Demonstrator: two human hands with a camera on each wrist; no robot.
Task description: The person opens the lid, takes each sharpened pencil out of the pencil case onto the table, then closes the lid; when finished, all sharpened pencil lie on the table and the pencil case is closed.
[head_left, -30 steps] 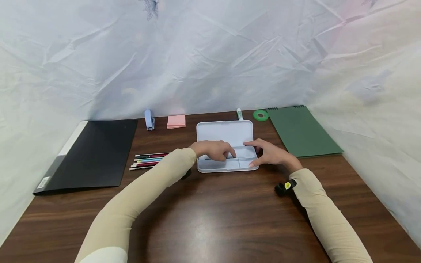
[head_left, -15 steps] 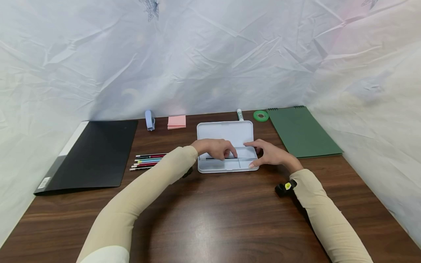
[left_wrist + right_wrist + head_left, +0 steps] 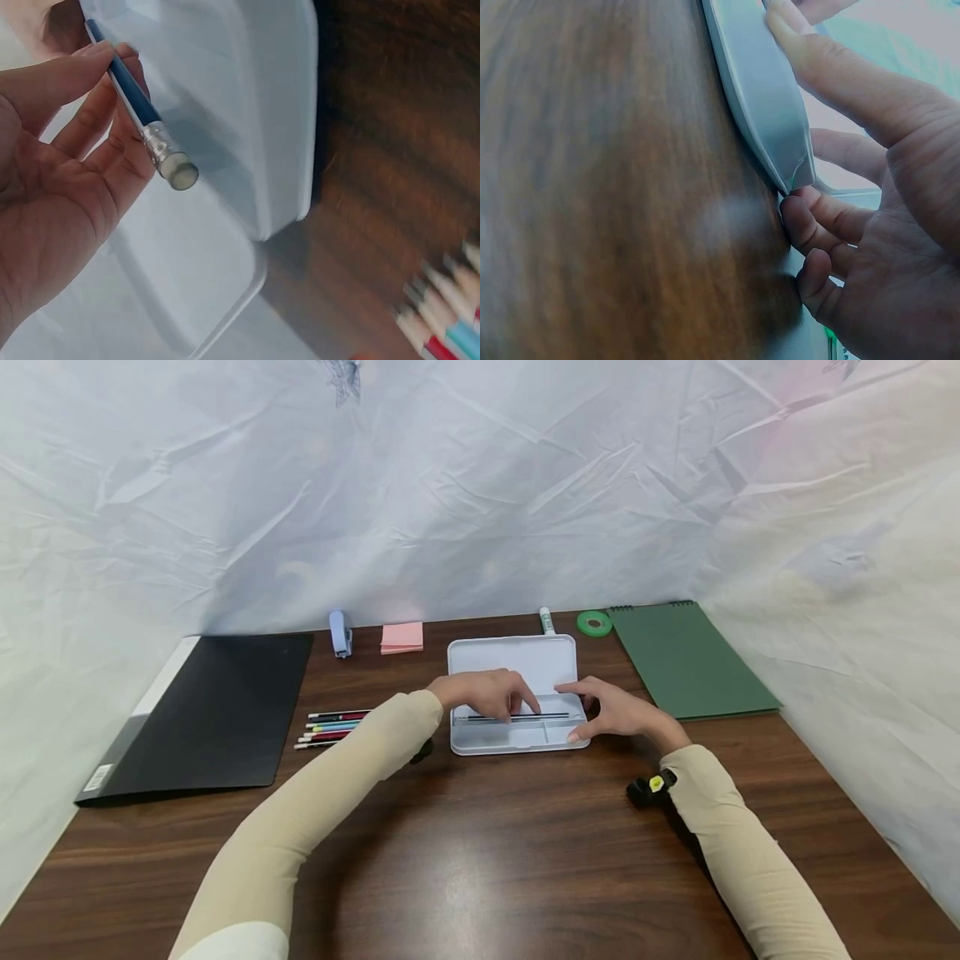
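Left hand [image 3: 487, 692] fingers [image 3: 112, 131] pinch the pencil [image 3: 513, 717]; right hand [image 3: 618, 710] fingers clasp the case [image 3: 517, 739] corner.

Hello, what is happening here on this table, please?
A person sits at a brown table with an open white pencil case. The left hand pinches a dark blue pencil with an eraser end and holds it over the long compartment of the case. The right hand grips the case at its right corner. More coloured pencils lie to the left of the case, beside a black folder.
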